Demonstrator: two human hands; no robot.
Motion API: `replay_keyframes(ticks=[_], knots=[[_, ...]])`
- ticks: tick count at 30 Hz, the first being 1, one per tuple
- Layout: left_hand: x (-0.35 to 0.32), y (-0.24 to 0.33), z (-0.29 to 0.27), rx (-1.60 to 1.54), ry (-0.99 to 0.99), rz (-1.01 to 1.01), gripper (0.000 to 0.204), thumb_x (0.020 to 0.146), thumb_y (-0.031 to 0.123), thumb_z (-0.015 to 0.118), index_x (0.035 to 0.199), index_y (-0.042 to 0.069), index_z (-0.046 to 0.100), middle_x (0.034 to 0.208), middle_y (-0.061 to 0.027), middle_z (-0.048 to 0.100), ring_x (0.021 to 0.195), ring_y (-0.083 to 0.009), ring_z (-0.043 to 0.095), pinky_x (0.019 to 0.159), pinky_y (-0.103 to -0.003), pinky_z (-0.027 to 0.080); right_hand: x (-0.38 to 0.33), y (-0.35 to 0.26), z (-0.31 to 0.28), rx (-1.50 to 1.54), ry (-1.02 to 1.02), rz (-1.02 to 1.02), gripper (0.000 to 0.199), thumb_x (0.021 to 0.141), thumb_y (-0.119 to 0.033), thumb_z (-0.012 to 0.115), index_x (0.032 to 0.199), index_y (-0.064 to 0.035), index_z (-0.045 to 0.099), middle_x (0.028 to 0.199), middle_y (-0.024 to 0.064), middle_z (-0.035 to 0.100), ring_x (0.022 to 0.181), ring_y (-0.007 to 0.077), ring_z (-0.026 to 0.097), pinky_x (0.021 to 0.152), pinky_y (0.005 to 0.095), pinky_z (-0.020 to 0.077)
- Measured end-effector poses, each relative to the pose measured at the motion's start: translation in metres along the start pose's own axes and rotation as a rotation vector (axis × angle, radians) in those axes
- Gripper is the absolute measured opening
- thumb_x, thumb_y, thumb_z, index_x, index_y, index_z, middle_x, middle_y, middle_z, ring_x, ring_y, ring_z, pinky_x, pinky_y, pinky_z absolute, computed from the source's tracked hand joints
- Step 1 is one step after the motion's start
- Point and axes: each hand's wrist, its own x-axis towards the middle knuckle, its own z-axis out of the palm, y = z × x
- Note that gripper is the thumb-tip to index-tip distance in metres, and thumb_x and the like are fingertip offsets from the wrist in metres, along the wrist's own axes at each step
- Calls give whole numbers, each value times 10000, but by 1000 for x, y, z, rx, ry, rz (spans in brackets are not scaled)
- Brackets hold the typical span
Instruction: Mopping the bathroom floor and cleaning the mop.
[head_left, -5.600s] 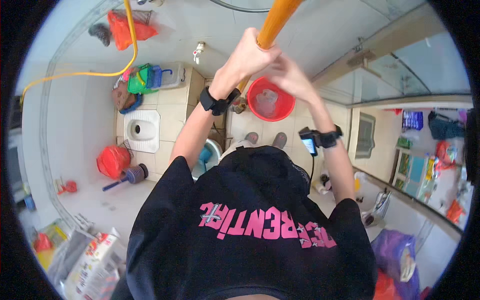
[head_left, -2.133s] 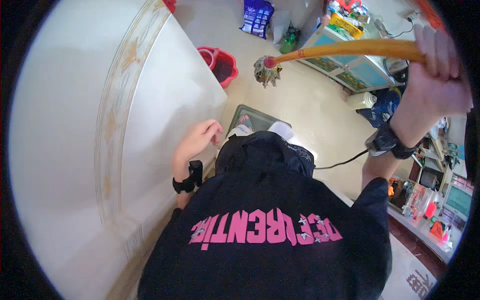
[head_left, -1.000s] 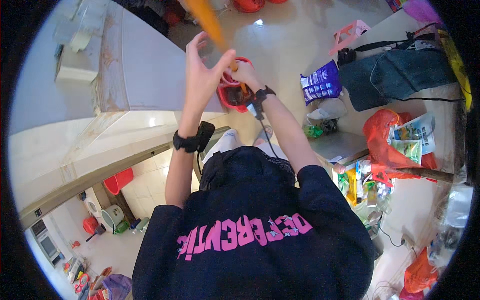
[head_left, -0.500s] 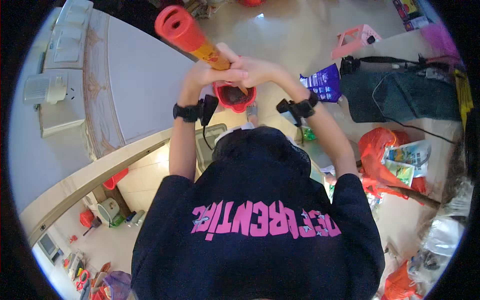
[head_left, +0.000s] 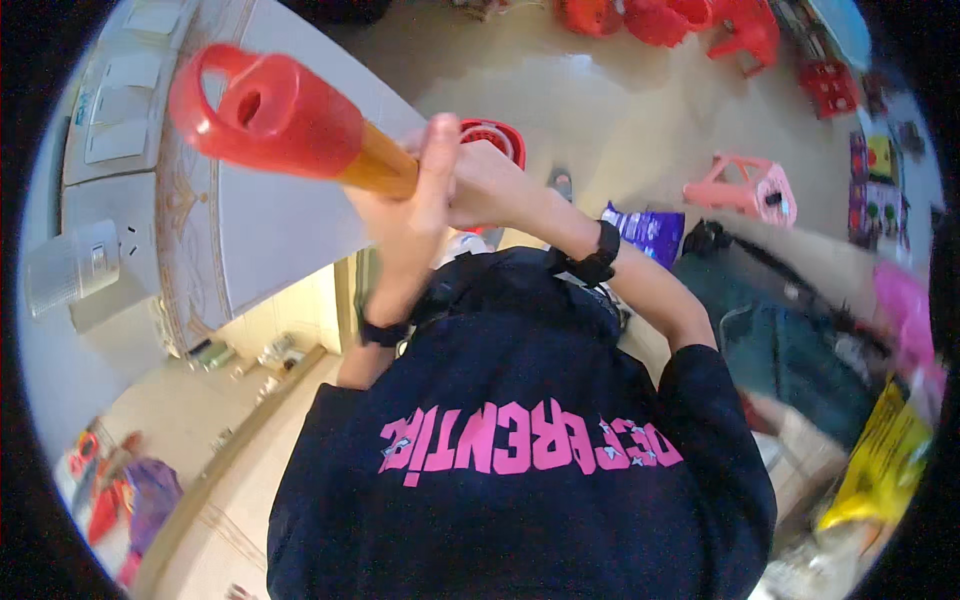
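Observation:
A mop handle [head_left: 390, 165], an orange pole ending in a large red cap [head_left: 290, 115] with a hanging loop, slants up toward the left. Its lower part and the mop's head are hidden behind my hands. My left hand [head_left: 400, 225] is closed round the pole below the cap, with one digit pointing up. Just to its right, my right hand [head_left: 485, 185] is closed at the pole too, lower down. Beyond my right hand a red bucket [head_left: 515, 140] shows only in part, with a pale curved piece inside its rim.
A pale cabinet-like panel [head_left: 275, 230] stands close on the left. A pink stool [head_left: 745, 190], a purple bag [head_left: 648, 235] and a dark green cloth-like thing [head_left: 800, 365] are on the right. Red stools [head_left: 745, 35] stand farther off. A yellow bag [head_left: 880, 460] lies at lower right.
The mop handle's capped end has swung left and down in the picture and looks larger. My hands have come closer in. The view has turned, and the bucket is now mostly hidden.

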Motion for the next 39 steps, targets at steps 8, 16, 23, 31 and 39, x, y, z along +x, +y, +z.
replay_keyframes(ticks=[8, 16, 23, 31, 39], knots=[[61, 58, 38, 0, -1230, 26, 120, 856, 84, 694, 920, 17, 618, 814, -33, 621, 728, -120, 599, 653, -260, 487, 41, 40, -41, 696, -934, -368, 331, 821, -311, 690, 994, -30, 663, 959, 110, 678, 893, 186, 620, 801, 369, 486], [-1, 94, 84, 213, 266, 184, 118, 847, 42, 697, 921, 27, 607, 861, -11, 606, 796, -72, 565, 712, -224, 453, 70, 34, -46, 425, -1083, -249, 304, 880, -291, 650, 1052, -42, 617, 858, 103, 656, 798, 175, 595, 731, 343, 475], [-70, 47, 57, -20, 977, 184, 179, 853, 128, 718, 834, 54, 555, 747, 40, 516, 668, -45, 491, 592, -228, 414, 20, -29, -35, 629, -710, -194, 311, 844, -239, 699, 1045, -20, 610, 854, 143, 671, 760, 220, 626, 691, 356, 481], [-51, 92, 1, 44, -738, 72, 292, 855, 220, 710, 1027, 5, 613, 786, -43, 646, 684, -138, 596, 628, -284, 487, 30, -33, -15, 657, -1102, -273, 300, 842, -292, 724, 832, -16, 608, 716, 11, 559, 679, 103, 526, 628, 284, 440], [-98, -34, -44, 484, 637, 65, 452, 826, 165, 659, 1225, 7, 516, 1211, -157, 580, 1175, -270, 536, 1005, -357, 401, 55, -76, 15, 774, -16, 315, 289, 912, -228, 667, 1013, -2, 517, 906, 15, 507, 837, 101, 499, 738, 272, 430]])
